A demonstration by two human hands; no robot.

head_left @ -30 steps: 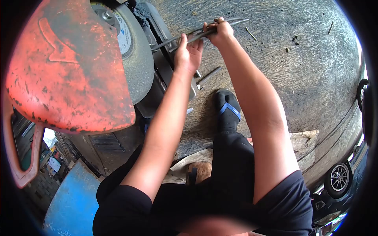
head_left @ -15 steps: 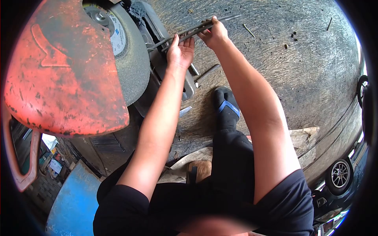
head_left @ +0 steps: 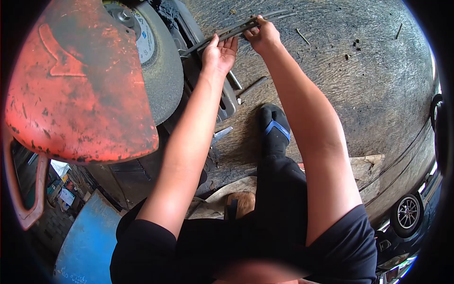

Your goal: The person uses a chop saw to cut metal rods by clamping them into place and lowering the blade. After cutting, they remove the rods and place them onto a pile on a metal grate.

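A small bundle of thin dark metal rods (head_left: 240,29) lies across both hands, at the vise end of a chop saw. My left hand (head_left: 220,56) is palm up under the rods, its thumb against them and its fingers partly curled. Further right, my right hand (head_left: 263,35) grips the same rods between thumb and fingers. Their left ends reach to the saw's vise (head_left: 191,57). Beside it stands the abrasive cutting disc (head_left: 163,71), partly covered by a worn red guard (head_left: 90,94).
Short rod pieces (head_left: 303,36) and dark bits lie on the worn floor (head_left: 331,61). A metal bar (head_left: 253,86) rests near my foot in a blue-strapped sandal (head_left: 274,128). A blue panel (head_left: 87,241) is at lower left, and a car wheel (head_left: 407,211) at right.
The view has shifted slightly. My right hand has moved a little right along the rods, and the left hand's fingers look slightly more open. The rods stay near the vise.
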